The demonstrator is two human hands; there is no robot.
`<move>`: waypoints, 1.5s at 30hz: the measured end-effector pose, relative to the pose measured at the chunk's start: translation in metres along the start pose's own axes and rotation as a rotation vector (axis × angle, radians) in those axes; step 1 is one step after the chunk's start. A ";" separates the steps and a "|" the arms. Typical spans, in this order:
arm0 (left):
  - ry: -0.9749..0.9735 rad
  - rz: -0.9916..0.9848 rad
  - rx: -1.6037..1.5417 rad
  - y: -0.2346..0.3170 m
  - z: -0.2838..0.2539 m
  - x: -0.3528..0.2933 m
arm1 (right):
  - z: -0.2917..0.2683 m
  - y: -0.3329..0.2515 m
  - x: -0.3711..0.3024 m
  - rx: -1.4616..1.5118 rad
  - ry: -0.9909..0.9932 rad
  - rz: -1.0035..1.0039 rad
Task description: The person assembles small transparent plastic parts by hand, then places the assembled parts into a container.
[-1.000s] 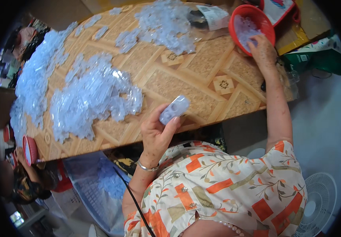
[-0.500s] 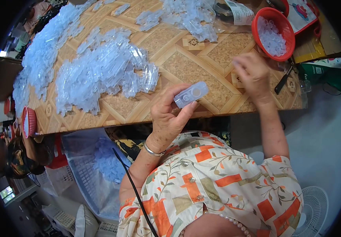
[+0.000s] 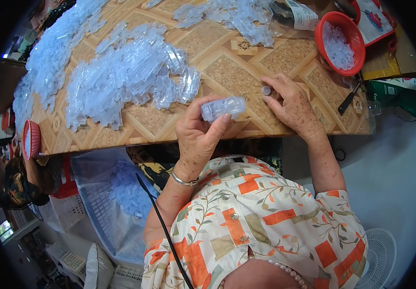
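Note:
My left hand [image 3: 198,130] grips a clear, bluish plastic case [image 3: 223,108] of oblong shape, the thumb along its near side. It is held above the table's near edge, tilted a little. To the right, my right hand [image 3: 292,103] pinches a small round translucent plastic piece [image 3: 266,90] between thumb and fingertips, apart from the case. A red plastic basket [image 3: 362,50] at the far right holds many similar small translucent pieces [image 3: 337,48]. Left of my hands lies a wide heap of clear flat plastic pieces [image 3: 116,72].
The wood-patterned table [image 3: 227,77] carries more clear pieces [image 3: 246,21] at the back. A black-handled tool [image 3: 348,100] lies by its right edge. Below left stands a lined blue crate [image 3: 102,207] with plastic pieces. A white fan [image 3: 379,255] is at lower right.
My right hand has moved left from near the red basket, now showing a small round piece in its fingers. The left hand has shifted slightly left and turned the case.

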State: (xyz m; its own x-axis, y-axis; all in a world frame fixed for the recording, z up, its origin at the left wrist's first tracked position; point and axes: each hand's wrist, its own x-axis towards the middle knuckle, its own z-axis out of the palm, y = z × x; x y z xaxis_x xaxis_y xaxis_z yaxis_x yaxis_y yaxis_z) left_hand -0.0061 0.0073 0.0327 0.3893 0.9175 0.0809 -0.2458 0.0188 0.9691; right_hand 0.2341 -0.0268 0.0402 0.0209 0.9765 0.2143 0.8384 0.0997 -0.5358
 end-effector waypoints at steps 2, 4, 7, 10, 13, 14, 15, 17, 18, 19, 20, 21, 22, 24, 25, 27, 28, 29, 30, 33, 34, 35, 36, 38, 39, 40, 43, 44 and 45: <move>-0.029 -0.043 -0.035 -0.005 -0.006 0.000 | -0.001 0.002 -0.001 0.057 -0.038 0.025; -0.052 -0.086 -0.066 -0.009 -0.008 -0.001 | 0.000 0.002 0.000 0.060 -0.053 0.020; -0.024 -0.047 -0.049 -0.010 -0.003 -0.002 | 0.004 0.007 0.001 -0.021 -0.016 -0.038; -0.036 -0.110 -0.107 -0.006 -0.001 -0.002 | 0.001 -0.006 0.000 0.244 -0.017 0.104; -0.068 -0.088 -0.026 -0.009 -0.002 -0.003 | 0.001 -0.025 -0.003 0.566 0.057 -0.027; -0.104 -0.072 -0.027 -0.012 -0.003 -0.003 | 0.001 -0.032 -0.004 0.567 0.058 -0.025; -0.140 -0.057 -0.028 -0.013 -0.003 -0.004 | 0.000 -0.038 -0.006 0.588 0.031 -0.084; -0.143 -0.071 -0.030 -0.012 0.000 -0.004 | 0.002 -0.040 -0.006 0.607 0.009 -0.172; -0.143 -0.084 -0.032 -0.011 0.001 -0.004 | 0.004 -0.040 -0.008 0.606 0.012 -0.170; -0.142 -0.084 -0.031 -0.011 0.002 -0.004 | 0.006 -0.040 -0.010 0.620 0.016 -0.161; -0.137 -0.096 -0.017 -0.010 0.002 -0.004 | 0.007 -0.039 -0.011 0.634 0.020 -0.152; -0.133 -0.108 -0.003 -0.010 0.002 -0.005 | 0.009 -0.038 -0.011 0.636 0.019 -0.153; -0.132 -0.108 -0.004 -0.010 0.003 -0.005 | 0.010 -0.038 -0.012 0.636 0.025 -0.158; -0.146 -0.075 0.052 -0.010 0.003 -0.005 | 0.009 -0.038 -0.014 0.635 0.030 -0.163; -0.145 -0.074 0.052 -0.011 0.001 -0.005 | 0.008 -0.039 -0.014 0.642 0.015 -0.150; -0.196 0.030 0.217 -0.012 -0.002 -0.004 | 0.008 -0.039 -0.015 0.649 -0.002 -0.139; -0.194 0.029 0.218 -0.012 -0.003 -0.003 | 0.009 -0.038 -0.015 0.627 0.011 -0.176; -0.198 0.121 0.270 -0.012 -0.003 -0.003 | 0.010 -0.037 -0.015 0.605 0.024 -0.212; -0.201 0.213 0.322 -0.012 -0.004 -0.003 | 0.010 -0.037 -0.015 0.606 0.023 -0.212; -0.264 0.319 0.511 -0.001 -0.007 -0.001 | 0.008 -0.041 -0.022 0.591 -0.017 -0.204; -0.263 0.318 0.510 0.001 -0.006 -0.001 | 0.010 -0.041 -0.024 0.618 -0.024 -0.185; -0.252 0.382 0.557 0.003 -0.005 0.000 | 0.011 -0.041 -0.025 0.645 -0.031 -0.165; -0.241 0.445 0.604 0.004 -0.004 0.000 | 0.013 -0.042 -0.024 0.644 -0.031 -0.164; -0.229 0.401 0.576 0.005 -0.003 0.000 | 0.014 -0.044 -0.021 0.612 0.012 -0.187; -0.217 0.357 0.551 0.005 -0.002 0.000 | 0.013 -0.043 -0.020 0.611 0.013 -0.186; -0.211 0.359 0.556 0.003 0.000 -0.002 | 0.012 -0.042 -0.016 0.592 0.042 -0.238; -0.137 0.107 0.035 -0.005 0.008 -0.005 | 0.015 -0.057 -0.013 0.667 0.172 -0.245; -0.161 0.194 0.029 -0.002 0.009 0.001 | 0.017 -0.061 -0.014 0.753 0.275 -0.192; -0.185 0.281 0.022 0.000 0.008 0.004 | 0.019 -0.060 -0.014 0.754 0.277 -0.192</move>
State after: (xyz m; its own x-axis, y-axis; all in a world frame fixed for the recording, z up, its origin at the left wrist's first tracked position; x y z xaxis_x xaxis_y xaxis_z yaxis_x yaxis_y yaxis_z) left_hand 0.0032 0.0080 0.0348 0.4643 0.7979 0.3843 -0.3479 -0.2347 0.9077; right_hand 0.1731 -0.0428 0.0537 0.1312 0.8569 0.4985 0.2522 0.4574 -0.8527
